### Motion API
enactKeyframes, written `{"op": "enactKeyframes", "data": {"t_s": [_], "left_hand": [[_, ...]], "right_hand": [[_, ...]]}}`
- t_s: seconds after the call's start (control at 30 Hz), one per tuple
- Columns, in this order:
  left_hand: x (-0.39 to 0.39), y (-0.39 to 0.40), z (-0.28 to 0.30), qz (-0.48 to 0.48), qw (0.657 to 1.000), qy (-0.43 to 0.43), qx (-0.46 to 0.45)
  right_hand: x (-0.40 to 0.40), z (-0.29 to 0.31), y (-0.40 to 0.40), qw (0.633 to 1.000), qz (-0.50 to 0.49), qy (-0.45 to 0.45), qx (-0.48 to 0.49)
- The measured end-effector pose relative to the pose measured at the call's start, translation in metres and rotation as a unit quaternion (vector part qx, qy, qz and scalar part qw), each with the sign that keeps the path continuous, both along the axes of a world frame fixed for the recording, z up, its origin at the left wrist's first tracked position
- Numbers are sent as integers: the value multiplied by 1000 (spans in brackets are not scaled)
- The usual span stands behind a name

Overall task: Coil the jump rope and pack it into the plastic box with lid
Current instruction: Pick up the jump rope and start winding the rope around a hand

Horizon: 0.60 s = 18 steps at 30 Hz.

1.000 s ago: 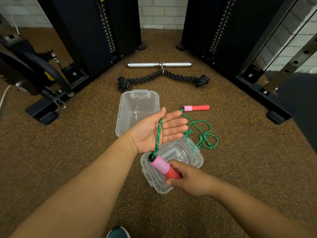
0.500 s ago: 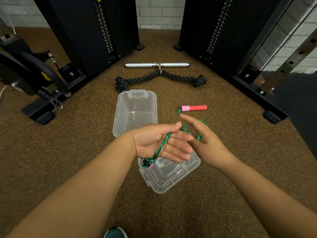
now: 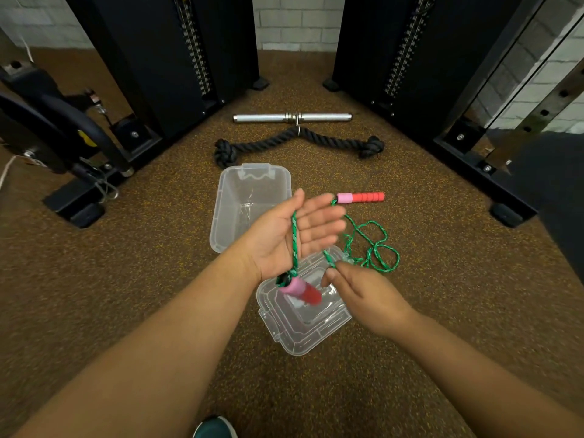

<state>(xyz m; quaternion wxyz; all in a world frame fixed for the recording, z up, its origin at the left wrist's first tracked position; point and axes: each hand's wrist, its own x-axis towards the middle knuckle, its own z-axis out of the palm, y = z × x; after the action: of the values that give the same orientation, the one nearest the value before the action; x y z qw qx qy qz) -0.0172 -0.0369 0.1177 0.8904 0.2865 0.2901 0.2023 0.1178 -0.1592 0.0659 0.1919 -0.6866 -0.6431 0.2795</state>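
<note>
My left hand [image 3: 290, 237] is palm up with fingers straight, and the green jump rope [image 3: 294, 240] runs across the palm between thumb and forefinger. One pink and red handle [image 3: 300, 290] dangles from it below the wrist, over the clear lid [image 3: 305, 316]. My right hand [image 3: 363, 295] pinches the rope just below the left hand's fingers. The remaining rope [image 3: 374, 248] lies in loose loops on the floor and ends at the other pink and red handle [image 3: 360, 197]. The clear plastic box [image 3: 252, 184] stands open beyond my left hand.
A black thick rope attachment [image 3: 297, 142] and a steel bar [image 3: 292, 117] lie on the floor behind the box. Black weight-stack towers [image 3: 177, 58] stand at left and right. A machine base [image 3: 76, 210] sits at left. My shoe tip [image 3: 215, 429] shows at the bottom.
My right hand let go of the handle, reached up to the rope beyond my left fingers, then came back down pinching the rope. The handle now hangs free from my left palm.
</note>
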Motion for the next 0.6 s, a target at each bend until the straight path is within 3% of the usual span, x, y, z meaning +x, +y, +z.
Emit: {"op": "enactKeyframes", "data": {"t_s": [0.07,0.17,0.4,0.6], "left_hand": [[-1,5,-5,59,998,1,-5],[-1,8,-6,96,995,18,3],[1,2,-11,89,992,76,40],[6,-1,-13,36,979,164,117]], "right_hand": [[-4,3,-3,996,24,-87,8],[-14,12,-4,989,48,-132,37],[-37,30,-7,981,106,-114,117],[-35,41,-7,979,135,-87,130]]}}
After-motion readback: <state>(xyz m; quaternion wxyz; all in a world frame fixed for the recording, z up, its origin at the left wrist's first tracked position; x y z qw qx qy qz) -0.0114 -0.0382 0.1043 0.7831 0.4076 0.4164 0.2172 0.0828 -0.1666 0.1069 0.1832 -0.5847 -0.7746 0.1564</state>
